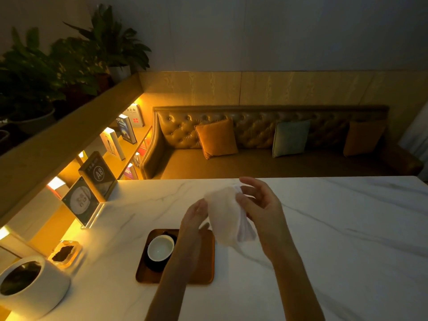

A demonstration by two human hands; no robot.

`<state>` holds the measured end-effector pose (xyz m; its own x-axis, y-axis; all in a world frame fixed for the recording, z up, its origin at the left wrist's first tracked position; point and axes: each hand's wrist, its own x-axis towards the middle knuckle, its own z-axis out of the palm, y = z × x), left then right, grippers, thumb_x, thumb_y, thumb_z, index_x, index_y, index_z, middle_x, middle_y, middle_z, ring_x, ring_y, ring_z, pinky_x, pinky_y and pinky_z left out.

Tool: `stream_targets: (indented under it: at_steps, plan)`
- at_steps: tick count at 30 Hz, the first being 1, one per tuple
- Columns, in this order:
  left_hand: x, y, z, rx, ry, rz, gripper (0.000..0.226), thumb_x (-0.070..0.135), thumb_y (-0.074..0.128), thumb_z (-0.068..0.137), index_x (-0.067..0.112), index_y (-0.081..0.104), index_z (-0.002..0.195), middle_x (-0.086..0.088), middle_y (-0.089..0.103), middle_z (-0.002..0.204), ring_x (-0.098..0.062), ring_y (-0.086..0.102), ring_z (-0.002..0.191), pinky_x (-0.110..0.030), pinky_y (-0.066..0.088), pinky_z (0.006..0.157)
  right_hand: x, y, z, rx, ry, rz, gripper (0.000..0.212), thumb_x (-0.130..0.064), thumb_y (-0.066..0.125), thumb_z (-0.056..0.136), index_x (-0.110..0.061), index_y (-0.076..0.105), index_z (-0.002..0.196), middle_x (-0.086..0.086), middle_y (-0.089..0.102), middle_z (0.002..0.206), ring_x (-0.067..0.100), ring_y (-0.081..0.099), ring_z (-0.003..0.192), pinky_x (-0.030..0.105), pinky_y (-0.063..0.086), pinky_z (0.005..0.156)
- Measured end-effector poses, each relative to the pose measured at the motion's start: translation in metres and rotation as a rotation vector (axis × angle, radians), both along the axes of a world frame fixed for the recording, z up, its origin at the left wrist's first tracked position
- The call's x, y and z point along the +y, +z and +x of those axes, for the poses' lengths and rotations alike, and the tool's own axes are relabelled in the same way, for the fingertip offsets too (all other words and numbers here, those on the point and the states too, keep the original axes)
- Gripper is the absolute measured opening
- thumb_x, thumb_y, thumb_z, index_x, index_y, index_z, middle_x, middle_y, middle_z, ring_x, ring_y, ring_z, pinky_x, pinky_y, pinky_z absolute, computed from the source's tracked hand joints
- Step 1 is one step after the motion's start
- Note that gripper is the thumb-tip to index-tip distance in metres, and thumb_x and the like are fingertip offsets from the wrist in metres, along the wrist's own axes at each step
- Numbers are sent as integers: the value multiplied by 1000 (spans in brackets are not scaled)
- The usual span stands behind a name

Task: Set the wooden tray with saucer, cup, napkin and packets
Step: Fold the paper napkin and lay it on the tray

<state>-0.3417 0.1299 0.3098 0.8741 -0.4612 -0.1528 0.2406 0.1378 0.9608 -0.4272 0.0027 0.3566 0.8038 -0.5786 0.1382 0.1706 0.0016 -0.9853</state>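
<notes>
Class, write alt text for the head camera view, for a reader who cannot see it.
Two bare hands, left hand and right hand, hold a white napkin in the air above a wooden tray on a marble table. On the tray's left side, a white cup sits on a dark saucer. A sofa stands beyond.

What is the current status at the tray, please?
Left hand and right hand both holding the napkin above the wooden tray. White cup on dark saucer, tray's left side. No packets visible.
</notes>
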Motion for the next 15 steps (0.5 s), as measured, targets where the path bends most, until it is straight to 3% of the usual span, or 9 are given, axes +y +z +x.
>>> stream_targets:
  at_steps: [2, 4, 7, 10, 13, 15]
  plan:
    - [11, -4, 4, 210, -192, -129, 40, 43, 42, 98, 20, 59, 126, -4, 72, 116, -26, 68, 109, -41, 58, 81, -7, 0, -6, 3, 43, 131, 34, -20, 66, 86, -36, 60, 115, -11, 72, 106, 14, 71, 97, 30, 60, 68]
    - [20, -7, 5, 242, -302, -194, 40, 48, 45, 97, 24, 66, 121, -7, 70, 124, -27, 65, 115, -41, 58, 83, -11, -3, -9, 27, 56, 239, 34, -23, 66, 86, -36, 60, 117, -5, 72, 109, 20, 71, 98, 38, 61, 73]
    - [19, -9, 4, 208, -288, -212, 31, 41, 56, 94, 24, 68, 116, -10, 68, 126, -29, 65, 116, -44, 58, 83, -17, -18, -11, 101, 40, 346, 36, -33, 62, 88, -32, 58, 124, 2, 69, 118, 28, 68, 105, 50, 58, 84]
    - [13, -6, 3, 143, -199, -92, 24, 41, 58, 91, 28, 67, 109, -5, 72, 116, -25, 70, 105, -47, 60, 81, -20, -31, -15, 179, 105, 428, 51, -49, 61, 81, -30, 54, 128, -2, 72, 113, 20, 71, 100, 38, 61, 72]
    - [14, -7, 2, 78, -168, -8, 26, 45, 57, 90, 31, 62, 110, 1, 74, 108, -20, 73, 97, -42, 62, 76, -29, -41, -20, 218, 180, 370, 71, -45, 71, 75, -39, 41, 139, -2, 62, 128, 23, 69, 105, 37, 60, 74]
    - [15, -7, 1, 55, -155, 15, 24, 45, 56, 91, 31, 62, 110, 2, 74, 106, -19, 73, 96, -41, 62, 74, -36, -45, -22, 247, 230, 326, 76, -42, 76, 73, -50, 37, 137, -9, 61, 125, 21, 69, 105, 37, 60, 74]
